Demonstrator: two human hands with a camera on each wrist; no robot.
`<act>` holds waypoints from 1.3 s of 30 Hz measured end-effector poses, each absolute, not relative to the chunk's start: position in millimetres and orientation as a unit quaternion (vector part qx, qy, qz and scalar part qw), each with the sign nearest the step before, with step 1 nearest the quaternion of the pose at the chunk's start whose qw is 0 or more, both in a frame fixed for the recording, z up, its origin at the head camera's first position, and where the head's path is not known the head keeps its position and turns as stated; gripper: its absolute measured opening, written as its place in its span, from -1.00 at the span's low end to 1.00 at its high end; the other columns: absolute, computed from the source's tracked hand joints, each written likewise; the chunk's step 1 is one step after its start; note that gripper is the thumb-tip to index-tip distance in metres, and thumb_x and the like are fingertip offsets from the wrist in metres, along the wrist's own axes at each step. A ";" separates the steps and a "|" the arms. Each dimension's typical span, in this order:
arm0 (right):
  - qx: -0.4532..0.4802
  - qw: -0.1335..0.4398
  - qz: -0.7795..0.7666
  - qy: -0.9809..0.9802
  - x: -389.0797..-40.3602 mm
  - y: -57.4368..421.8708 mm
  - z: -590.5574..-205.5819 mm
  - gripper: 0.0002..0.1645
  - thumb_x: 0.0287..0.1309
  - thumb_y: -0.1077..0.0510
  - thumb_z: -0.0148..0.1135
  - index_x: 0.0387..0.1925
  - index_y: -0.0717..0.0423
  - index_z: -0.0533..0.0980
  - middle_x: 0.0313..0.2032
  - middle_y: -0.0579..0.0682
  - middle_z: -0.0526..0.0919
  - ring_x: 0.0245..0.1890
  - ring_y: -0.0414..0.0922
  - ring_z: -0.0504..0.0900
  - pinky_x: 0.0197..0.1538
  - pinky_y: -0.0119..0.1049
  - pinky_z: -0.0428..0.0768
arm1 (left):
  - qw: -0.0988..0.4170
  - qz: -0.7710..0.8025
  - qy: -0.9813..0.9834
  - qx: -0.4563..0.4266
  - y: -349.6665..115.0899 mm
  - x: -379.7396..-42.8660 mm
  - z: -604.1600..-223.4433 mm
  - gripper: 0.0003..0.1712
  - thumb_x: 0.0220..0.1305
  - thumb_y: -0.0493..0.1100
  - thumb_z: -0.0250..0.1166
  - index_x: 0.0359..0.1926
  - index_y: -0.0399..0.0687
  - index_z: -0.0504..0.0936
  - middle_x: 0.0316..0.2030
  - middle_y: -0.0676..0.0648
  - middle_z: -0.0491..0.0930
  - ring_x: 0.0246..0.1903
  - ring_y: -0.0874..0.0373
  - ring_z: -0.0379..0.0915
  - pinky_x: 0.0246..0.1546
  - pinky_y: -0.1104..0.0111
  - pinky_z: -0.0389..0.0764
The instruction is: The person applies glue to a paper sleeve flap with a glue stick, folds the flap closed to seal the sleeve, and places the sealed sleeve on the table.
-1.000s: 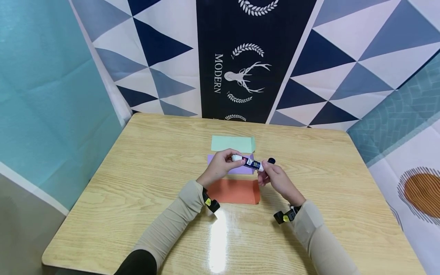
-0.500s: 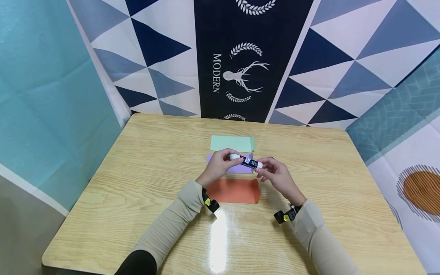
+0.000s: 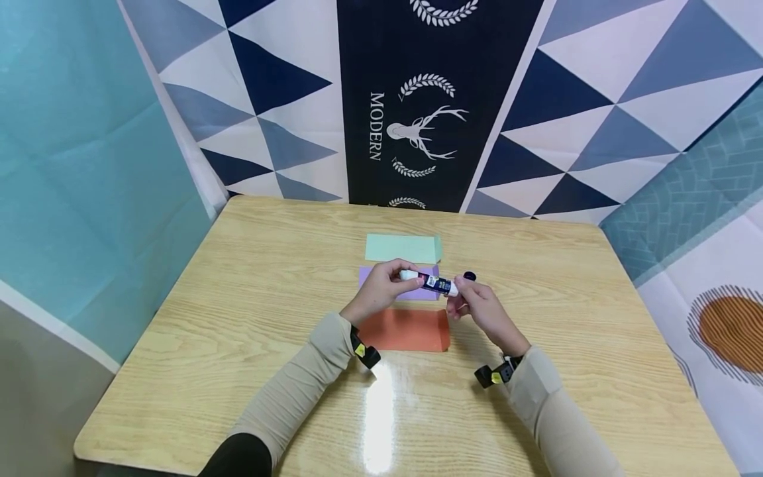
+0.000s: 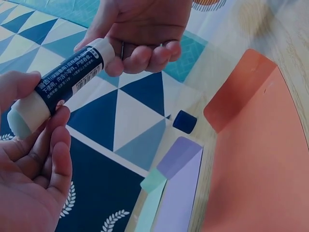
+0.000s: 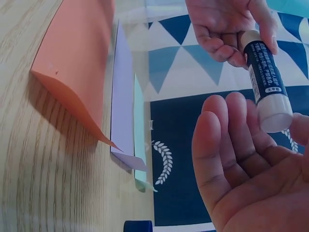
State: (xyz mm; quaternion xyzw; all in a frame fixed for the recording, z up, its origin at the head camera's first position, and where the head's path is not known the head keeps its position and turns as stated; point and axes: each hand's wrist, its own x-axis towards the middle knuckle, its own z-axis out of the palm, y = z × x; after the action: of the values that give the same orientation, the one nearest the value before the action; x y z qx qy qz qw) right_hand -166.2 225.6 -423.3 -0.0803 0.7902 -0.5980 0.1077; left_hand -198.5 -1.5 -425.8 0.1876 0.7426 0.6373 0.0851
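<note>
A glue stick [image 3: 437,283] with a dark blue label and white ends is held uncapped above the table. My left hand [image 3: 383,286] grips its white top end between thumb and fingers. At the other end, my right hand [image 3: 481,310] pinches the white base [image 5: 275,113] with thumb and index finger, the other fingers loosely curled. The dark blue cap [image 4: 185,122] stands on the table just beyond the right hand. Beneath the hands lie an orange envelope [image 3: 408,330], a purple envelope [image 3: 417,291] partly covered by the left hand and glue stick, and a light green envelope [image 3: 401,248].
The envelopes lie in a column on the wooden table [image 3: 268,265], their flaps opened toward the right. A patterned cloth [image 3: 286,99] hangs behind the table's far edge. Light reflects off the tabletop [image 3: 378,424] near the front.
My right hand reached forward over the base half a second ago, hiding the cap. Now it has turned back, its fingers lower, and the cap shows again. The left hand keeps its hold.
</note>
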 end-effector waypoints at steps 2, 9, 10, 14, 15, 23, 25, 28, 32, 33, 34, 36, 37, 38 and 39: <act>-0.075 0.097 -0.600 0.790 -166.4 225.0 -422.9 -0.41 0.47 -0.10 -0.08 -0.10 0.45 0.44 -0.47 -0.09 0.62 -0.49 -0.21 0.63 -0.32 -0.29 0.66 | 0.080 0.636 0.745 0.183 -1.7 -198.6 -426.6 -0.75 0.25 -0.15 0.35 -0.09 -0.16 0.66 -0.48 0.02 0.44 -0.60 0.23 0.16 -0.55 0.47 0.24; -0.087 0.099 -0.592 0.795 -166.1 224.9 -423.5 -0.58 0.37 0.04 0.14 -0.06 0.38 0.44 -0.41 -0.03 0.63 -0.43 -0.19 0.63 -0.31 -0.35 0.65 | 0.076 0.639 0.744 0.179 -2.1 -199.1 -428.0 -0.76 0.25 -0.17 0.35 -0.10 -0.19 0.66 -0.46 0.04 0.46 -0.58 0.23 0.18 -0.53 0.47 0.26; -0.090 0.107 -0.591 0.795 -165.9 225.0 -423.7 -0.54 0.40 0.00 0.08 -0.06 0.40 0.43 -0.42 -0.04 0.63 -0.43 -0.19 0.63 -0.30 -0.34 0.64 | 0.077 0.640 0.743 0.181 -2.1 -199.2 -428.3 -0.76 0.25 -0.17 0.35 -0.10 -0.19 0.66 -0.46 0.02 0.45 -0.59 0.23 0.17 -0.54 0.48 0.25; -0.092 0.138 -0.593 0.788 -165.8 224.8 -424.9 -0.29 0.50 -0.15 -0.19 -0.12 0.53 0.41 -0.46 -0.06 0.63 -0.45 -0.22 0.63 -0.28 -0.29 0.64 | 0.076 0.644 0.735 0.198 -0.9 -199.5 -429.4 -0.77 0.25 -0.21 0.34 -0.11 -0.23 0.64 -0.32 -0.07 0.55 -0.62 0.25 0.15 -0.55 0.49 0.25; -0.091 0.141 -0.594 0.787 -165.9 224.7 -425.0 -0.24 0.50 -0.17 -0.22 -0.12 0.56 0.41 -0.47 -0.06 0.63 -0.45 -0.22 0.64 -0.28 -0.29 0.64 | 0.076 0.645 0.733 0.201 -0.6 -199.7 -429.8 -0.76 0.25 -0.21 0.34 -0.11 -0.24 0.63 -0.29 -0.09 0.57 -0.62 0.26 0.14 -0.55 0.49 0.25; -0.078 0.124 -0.588 0.796 -166.0 224.7 -423.8 -0.30 0.50 -0.13 -0.17 -0.06 0.55 0.40 -0.43 0.00 0.66 -0.44 -0.20 0.66 -0.27 -0.27 0.66 | 0.080 0.648 0.731 0.197 -1.2 -198.2 -429.6 -0.76 0.24 -0.23 0.35 -0.09 -0.23 0.62 -0.25 -0.06 0.57 -0.62 0.26 0.15 -0.56 0.49 0.25; -0.076 0.121 -0.589 0.795 -166.0 224.8 -423.6 -0.32 0.50 -0.12 -0.16 -0.05 0.54 0.40 -0.44 0.00 0.65 -0.44 -0.19 0.66 -0.27 -0.26 0.67 | 0.081 0.646 0.733 0.197 -1.5 -198.3 -429.7 -0.75 0.24 -0.22 0.35 -0.09 -0.23 0.62 -0.26 -0.04 0.57 -0.62 0.26 0.15 -0.56 0.49 0.25; -0.073 0.116 -0.591 0.795 -166.2 224.7 -423.5 -0.33 0.49 -0.11 -0.14 -0.05 0.54 0.40 -0.44 -0.02 0.65 -0.44 -0.17 0.66 -0.26 -0.25 0.67 | 0.083 0.643 0.735 0.198 -1.6 -198.6 -429.7 -0.75 0.23 -0.21 0.36 -0.09 -0.22 0.62 -0.24 -0.07 0.58 -0.60 0.25 0.18 -0.54 0.49 0.27; -0.068 0.110 -0.595 0.793 -166.3 224.6 -423.4 -0.39 0.48 -0.09 -0.11 -0.03 0.48 0.42 -0.45 -0.02 0.65 -0.44 -0.15 0.67 -0.25 -0.22 0.68 | 0.085 0.639 0.739 0.198 -1.7 -198.7 -430.0 -0.75 0.22 -0.21 0.37 -0.10 -0.20 0.62 -0.18 -0.13 0.61 -0.55 0.25 0.23 -0.49 0.50 0.31; -0.067 0.109 -0.596 0.793 -166.2 224.5 -423.2 -0.40 0.48 -0.08 -0.10 -0.02 0.47 0.42 -0.44 -0.03 0.65 -0.44 -0.16 0.67 -0.25 -0.22 0.68 | 0.086 0.638 0.739 0.198 -1.8 -198.5 -430.1 -0.75 0.22 -0.21 0.37 -0.10 -0.20 0.62 -0.16 -0.14 0.62 -0.54 0.25 0.25 -0.47 0.50 0.32; -0.067 0.107 -0.598 0.792 -166.1 224.5 -423.0 -0.42 0.48 -0.08 -0.09 -0.01 0.45 0.42 -0.44 -0.04 0.65 -0.44 -0.17 0.67 -0.25 -0.22 0.68 | 0.087 0.636 0.741 0.198 -1.9 -198.5 -430.4 -0.74 0.22 -0.21 0.37 -0.10 -0.20 0.62 -0.15 -0.15 0.62 -0.53 0.25 0.26 -0.46 0.49 0.32; -0.067 0.105 -0.601 0.789 -166.1 224.2 -422.3 -0.43 0.48 -0.06 -0.09 0.01 0.45 0.43 -0.43 -0.03 0.66 -0.43 -0.17 0.68 -0.25 -0.23 0.68 | 0.089 0.634 0.742 0.198 -2.2 -197.8 -430.1 -0.74 0.22 -0.21 0.37 -0.09 -0.19 0.61 -0.14 -0.16 0.63 -0.51 0.24 0.27 -0.43 0.48 0.33; -0.067 0.104 -0.604 0.787 -166.0 224.0 -421.9 -0.43 0.48 -0.05 -0.08 0.02 0.45 0.42 -0.42 -0.03 0.66 -0.43 -0.17 0.68 -0.25 -0.24 0.68 | 0.090 0.633 0.743 0.199 -2.3 -197.6 -430.2 -0.74 0.22 -0.21 0.37 -0.09 -0.19 0.61 -0.14 -0.17 0.64 -0.50 0.24 0.28 -0.42 0.48 0.33; -0.068 0.101 -0.608 0.785 -165.8 223.6 -421.3 -0.44 0.48 -0.04 -0.07 0.03 0.46 0.42 -0.41 -0.02 0.66 -0.43 -0.16 0.68 -0.25 -0.24 0.69 | 0.091 0.632 0.743 0.199 -2.5 -197.6 -430.3 -0.73 0.21 -0.21 0.37 -0.09 -0.19 0.61 -0.14 -0.18 0.64 -0.48 0.24 0.29 -0.41 0.48 0.33; -0.068 0.099 -0.610 0.783 -165.6 223.4 -420.8 -0.43 0.47 -0.04 -0.06 0.04 0.47 0.42 -0.40 -0.01 0.67 -0.42 -0.16 0.68 -0.25 -0.24 0.69 | 0.093 0.631 0.743 0.200 -2.6 -197.5 -430.3 -0.73 0.21 -0.21 0.38 -0.08 -0.20 0.61 -0.15 -0.18 0.64 -0.47 0.24 0.31 -0.40 0.48 0.34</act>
State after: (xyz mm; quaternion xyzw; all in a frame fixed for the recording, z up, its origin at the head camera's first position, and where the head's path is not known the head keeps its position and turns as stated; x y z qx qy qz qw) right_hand -165.6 223.4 -420.8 -0.0682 0.7834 -0.6098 0.0986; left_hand -197.5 -2.6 -430.3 0.2004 0.7433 0.6315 0.0928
